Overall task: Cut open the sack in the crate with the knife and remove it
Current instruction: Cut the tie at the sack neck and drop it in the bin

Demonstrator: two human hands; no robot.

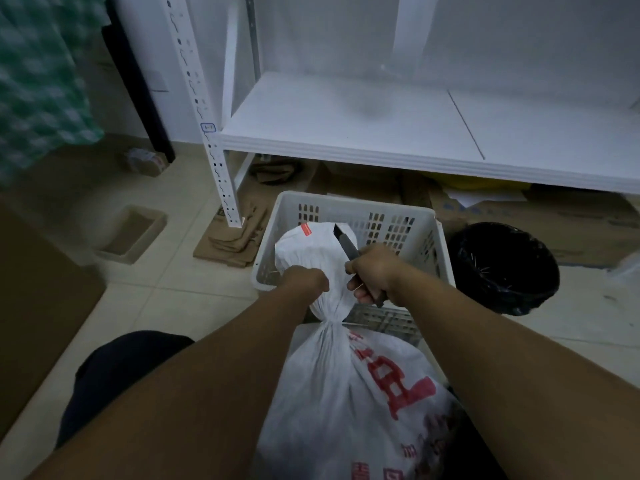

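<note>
A white woven sack (349, 403) with red print lies across the near edge of a white slotted crate (367, 216) on the floor. The sack is tied at a neck just below my hands, and its loose top (304, 251) flares up into the crate. My left hand (306, 280) is clenched on that loose top above the tie. My right hand (375, 271) grips a dark utility knife (344, 242), blade pointing up and away, beside the sack's top.
A white metal shelf (381, 133) stands behind the crate, with flattened cardboard beneath it. A bin lined with a black bag (502, 265) sits right of the crate. A small cardboard tray (133, 233) and folded cardboard (235, 237) lie left. My knee is at bottom left.
</note>
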